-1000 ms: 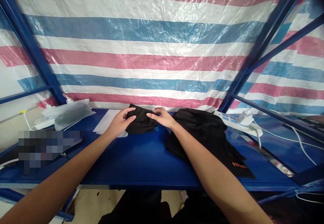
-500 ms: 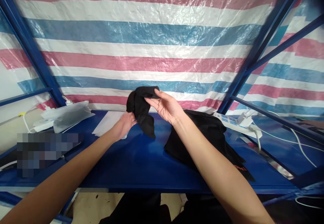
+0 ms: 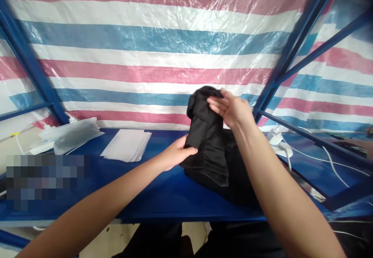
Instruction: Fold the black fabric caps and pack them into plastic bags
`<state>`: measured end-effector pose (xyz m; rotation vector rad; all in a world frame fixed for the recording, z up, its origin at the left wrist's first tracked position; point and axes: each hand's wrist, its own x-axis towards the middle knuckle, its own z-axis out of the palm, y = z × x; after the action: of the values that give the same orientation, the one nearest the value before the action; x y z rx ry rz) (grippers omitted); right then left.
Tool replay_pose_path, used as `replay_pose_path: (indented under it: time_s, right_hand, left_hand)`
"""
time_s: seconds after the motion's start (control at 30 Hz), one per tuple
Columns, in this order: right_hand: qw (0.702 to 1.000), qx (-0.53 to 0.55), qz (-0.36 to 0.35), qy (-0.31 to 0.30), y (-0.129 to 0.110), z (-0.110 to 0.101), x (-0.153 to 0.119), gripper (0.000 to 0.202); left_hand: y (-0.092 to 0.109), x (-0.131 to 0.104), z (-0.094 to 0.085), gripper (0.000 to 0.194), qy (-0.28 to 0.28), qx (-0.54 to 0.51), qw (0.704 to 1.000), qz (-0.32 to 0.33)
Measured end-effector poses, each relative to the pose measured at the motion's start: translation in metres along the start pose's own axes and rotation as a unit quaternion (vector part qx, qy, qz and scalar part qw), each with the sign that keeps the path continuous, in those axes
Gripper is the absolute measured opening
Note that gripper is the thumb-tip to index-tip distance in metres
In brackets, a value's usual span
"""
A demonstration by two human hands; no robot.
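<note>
A folded piece of black cloth (image 3: pixel 205 137) hangs between my two hands, its kind of garment not clear. My right hand (image 3: pixel 233 108) pinches its top right edge between thumb and fingers. My left hand (image 3: pixel 179 153) grips its lower left side, thumb lying over the front. Behind and below it, a larger black garment (image 3: pixel 240 176) lies on the blue desk (image 3: pixel 140 203), partly covered by the held cloth and my right forearm.
A stack of white paper (image 3: pixel 126 145) lies left of my hands. Farther left are a translucent plastic pouch (image 3: pixel 77 135), white plugs and a blurred-out dark object (image 3: pixel 46 180). White chargers and cables (image 3: pixel 282 147) sit at right. Blue metal posts (image 3: pixel 294 52) and striped sheeting enclose the desk.
Both hands have moved right with the black cloth, from beside the paper to above the larger garment. The cloth now hangs more spread out, and my left hand grips its side.
</note>
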<state>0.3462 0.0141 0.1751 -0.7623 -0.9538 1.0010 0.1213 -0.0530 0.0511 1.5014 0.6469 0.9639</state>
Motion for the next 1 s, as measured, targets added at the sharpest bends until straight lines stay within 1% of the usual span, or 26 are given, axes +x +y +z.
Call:
replay_pose_path:
  time_s: [0.07, 0.1, 0.17, 0.2, 0.23, 0.27, 0.33, 0.37, 0.4, 0.47, 0.57, 0.6, 0.63, 0.67, 0.7, 0.73, 0.77, 0.83, 0.87, 0.9, 0.93, 1.0]
  right_hand:
    - [0.996, -0.019, 0.065, 0.051, 0.034, -0.031, 0.004, 0.033]
    - [0.991, -0.03, 0.099, 0.085, 0.052, -0.046, 0.004, 0.034]
    - [0.976, -0.064, 0.14, 0.154, 0.082, -0.069, 0.002, 0.032]
    - [0.971, -0.091, 0.141, 0.173, 0.093, -0.078, 0.001, 0.027]
    - [0.968, -0.125, 0.133, 0.175, 0.101, -0.084, 0.0, 0.023]
    - [0.966, -0.166, 0.109, 0.164, 0.104, -0.088, 0.0, 0.02]
    - [0.955, -0.27, 0.035, 0.119, 0.104, -0.089, 0.0, 0.02]
    - [0.939, -0.331, -0.005, 0.088, 0.102, -0.086, 0.0, 0.023]
    - [0.916, -0.396, -0.039, 0.056, 0.099, -0.081, 0.001, 0.028]
    - [0.85, -0.521, -0.073, -0.013, 0.097, -0.07, 0.002, 0.04]
    - [0.739, -0.662, -0.074, -0.099, 0.104, -0.052, 0.007, 0.065]
    - [0.705, -0.694, -0.073, -0.129, 0.108, -0.048, 0.01, 0.066]
    - [0.675, -0.717, -0.072, -0.161, 0.111, -0.046, 0.014, 0.061]
    - [0.653, -0.729, -0.069, -0.194, 0.113, -0.045, 0.018, 0.052]
    - [0.642, -0.731, -0.064, -0.223, 0.114, -0.046, 0.023, 0.041]
    - [0.639, -0.726, -0.059, -0.245, 0.112, -0.048, 0.027, 0.033]
    - [0.646, -0.718, -0.053, -0.255, 0.109, -0.051, 0.032, 0.031]
    - [0.671, -0.696, -0.042, -0.253, 0.097, -0.061, 0.039, 0.034]
    - [0.686, -0.685, -0.039, -0.243, 0.089, -0.067, 0.041, 0.034]
    - [0.701, -0.673, -0.038, -0.232, 0.08, -0.075, 0.043, 0.035]
    - [0.716, -0.661, -0.037, -0.221, 0.069, -0.084, 0.044, 0.035]
    - [0.742, -0.643, -0.034, -0.189, 0.046, -0.106, 0.044, 0.03]
  left_hand:
    - [-0.017, 0.004, 0.0, 0.061, 0.007, 0.119, 0.993, -0.001]
    - [-0.025, 0.006, -0.002, 0.063, 0.022, 0.191, 0.981, 0.002]
    - [-0.037, 0.006, -0.009, 0.061, 0.063, 0.322, 0.945, 0.011]
    - [-0.041, 0.005, -0.012, 0.056, 0.082, 0.369, 0.926, 0.012]
    - [-0.043, 0.005, -0.015, 0.049, 0.093, 0.401, 0.911, 0.009]
    - [-0.044, 0.004, -0.018, 0.041, 0.096, 0.419, 0.903, 0.002]
    - [-0.043, 0.004, -0.022, 0.026, 0.08, 0.424, 0.902, -0.015]
    - [-0.041, 0.004, -0.022, 0.019, 0.068, 0.422, 0.904, -0.019]
    - [-0.039, 0.003, -0.023, 0.013, 0.059, 0.421, 0.905, -0.021]
    - [-0.035, 0.003, -0.022, 0.012, 0.053, 0.428, 0.902, -0.029]
    - [-0.029, 0.001, -0.02, 0.026, 0.059, 0.446, 0.89, -0.069]
    - [-0.026, 0.001, -0.019, 0.026, 0.054, 0.452, 0.886, -0.084]
    - [-0.024, 0.0, -0.019, 0.022, 0.045, 0.461, 0.881, -0.094]
    - [-0.021, -0.001, -0.019, 0.018, 0.036, 0.471, 0.876, -0.1]
    - [-0.018, -0.001, -0.019, 0.017, 0.025, 0.479, 0.871, -0.108]
    - [-0.015, -0.001, -0.02, 0.019, 0.013, 0.483, 0.867, -0.118]
    - [-0.012, -0.001, -0.021, 0.019, 0.001, 0.482, 0.867, -0.129]
    - [-0.006, -0.001, -0.021, 0.013, -0.009, 0.464, 0.875, -0.138]
    - [-0.002, -0.001, -0.02, 0.009, 0.0, 0.457, 0.881, -0.123]
    - [0.002, 0.0, -0.017, 0.005, 0.017, 0.453, 0.887, -0.091]
    - [0.008, 0.0, -0.011, 0.004, 0.04, 0.451, 0.891, -0.044]
    - [0.02, 0.002, 0.011, 0.006, 0.075, 0.434, 0.895, 0.072]
